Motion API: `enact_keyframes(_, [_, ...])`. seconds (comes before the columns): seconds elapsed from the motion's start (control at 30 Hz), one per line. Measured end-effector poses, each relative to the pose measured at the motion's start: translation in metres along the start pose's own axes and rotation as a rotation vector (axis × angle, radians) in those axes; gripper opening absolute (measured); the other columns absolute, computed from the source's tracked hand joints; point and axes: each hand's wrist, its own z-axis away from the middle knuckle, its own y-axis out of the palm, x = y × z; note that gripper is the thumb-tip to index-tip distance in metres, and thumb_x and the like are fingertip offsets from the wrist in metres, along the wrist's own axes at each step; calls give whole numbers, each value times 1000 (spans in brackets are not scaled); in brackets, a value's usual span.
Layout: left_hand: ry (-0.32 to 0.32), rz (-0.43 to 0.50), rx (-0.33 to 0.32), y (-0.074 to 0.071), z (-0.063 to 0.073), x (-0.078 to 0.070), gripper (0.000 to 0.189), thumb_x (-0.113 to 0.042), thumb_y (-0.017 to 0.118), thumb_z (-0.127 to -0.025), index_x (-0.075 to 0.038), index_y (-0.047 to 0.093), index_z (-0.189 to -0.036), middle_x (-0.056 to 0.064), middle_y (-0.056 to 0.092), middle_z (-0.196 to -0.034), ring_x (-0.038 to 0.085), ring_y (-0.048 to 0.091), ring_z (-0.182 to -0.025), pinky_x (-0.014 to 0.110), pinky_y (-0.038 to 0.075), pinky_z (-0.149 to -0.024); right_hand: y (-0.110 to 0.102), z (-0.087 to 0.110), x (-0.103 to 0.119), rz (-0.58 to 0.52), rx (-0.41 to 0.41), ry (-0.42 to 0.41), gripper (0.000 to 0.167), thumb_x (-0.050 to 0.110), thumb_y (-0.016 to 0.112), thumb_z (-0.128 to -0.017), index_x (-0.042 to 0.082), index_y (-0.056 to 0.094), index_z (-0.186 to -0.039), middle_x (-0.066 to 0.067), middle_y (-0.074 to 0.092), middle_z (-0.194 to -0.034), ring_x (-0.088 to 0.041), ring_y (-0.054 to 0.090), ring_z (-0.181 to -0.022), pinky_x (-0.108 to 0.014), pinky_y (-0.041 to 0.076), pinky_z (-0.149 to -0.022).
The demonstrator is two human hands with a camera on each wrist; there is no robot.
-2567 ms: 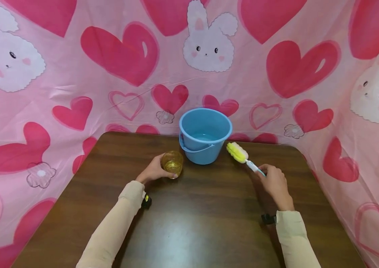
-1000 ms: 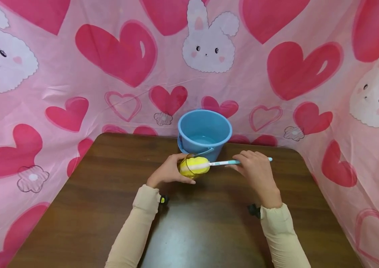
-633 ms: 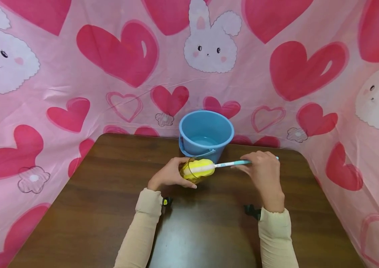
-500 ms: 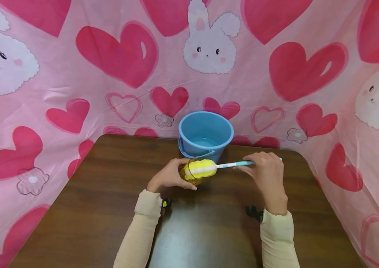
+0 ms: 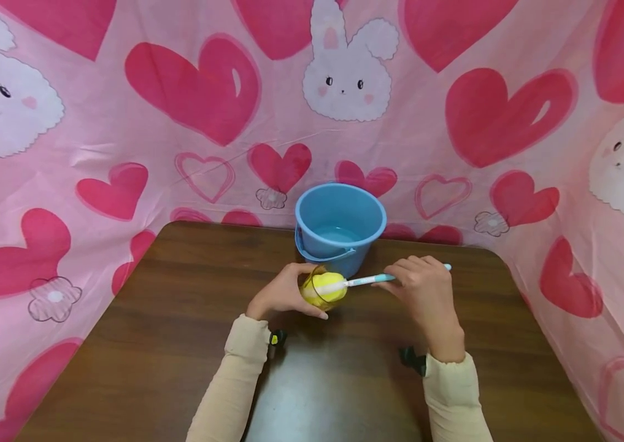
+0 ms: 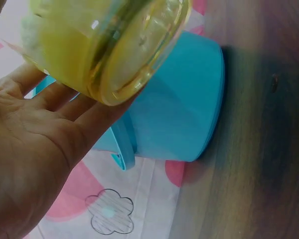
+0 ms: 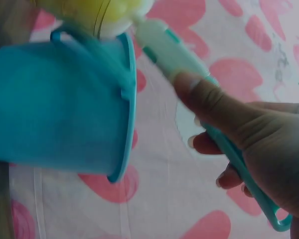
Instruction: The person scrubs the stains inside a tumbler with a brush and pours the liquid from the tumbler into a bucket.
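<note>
My left hand (image 5: 284,293) grips an amber glass cup (image 6: 109,64), tilted so its mouth faces right, above the table. In the left wrist view the cup's thick base shows, with the fingers spread along its side. A sponge bottle brush (image 5: 367,280) has its yellow and white head (image 5: 329,287) inside the cup's mouth. My right hand (image 5: 423,293) holds the brush by its white and teal handle (image 7: 224,142), the thumb pressed along it. A loop at the handle's end sticks out past the palm.
Just behind the cup, a blue bucket (image 5: 317,245) with its handle hanging down stands at the table's back edge; some water shows in its bottom. The brown wooden table (image 5: 179,344) reaches a pink cloth backdrop (image 5: 284,86) with hearts and rabbits.
Earlier the brush was apart on the right and the cup upright at left. Both hands came together, and the brush head entered the cup. Since half a second ago it has moved deeper in.
</note>
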Motion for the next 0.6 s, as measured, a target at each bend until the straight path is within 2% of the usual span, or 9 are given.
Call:
enact_keyframes(0.13, [-5, -28, 7, 1, 0, 2, 77, -34, 101, -59, -19, 68, -126, -12, 69, -115, 11, 60, -106, 35, 53, -98, 3, -2, 7, 13, 33, -18, 35, 25, 100, -58, 9, 79, -81, -4, 73, -72, -21, 65, -66, -38, 53, -67])
enact_keyframes(0.23, [-17, -31, -1, -1, 2, 2, 78, -34, 100, -60, -18, 67, -129, -12, 68, -119, 12, 60, -108, 36, 52, -100, 1, -2, 3, 11, 48, -10, 35, 26, 99, -60, 9, 79, -83, -4, 74, -73, -21, 66, -67, -39, 53, -67])
enact_keyframes(0.47, [2, -7, -20, -4, 3, -2, 83, -26, 99, -63, -20, 62, -137, -10, 66, -128, 14, 59, -115, 38, 52, -104, -19, 8, -19, -2, -20, 80, 40, 26, 100, -55, 8, 81, -85, -7, 75, -75, -25, 66, -66, -41, 48, -60])
enact_keyframes(0.6, [-1, -6, -38, -3, 3, -4, 82, -23, 99, -63, -21, 63, -136, -10, 66, -126, 14, 59, -114, 37, 52, -102, -18, 6, -18, -14, 5, 70, 38, 27, 99, -59, 7, 81, -86, -8, 75, -77, -25, 68, -67, -41, 50, -60])
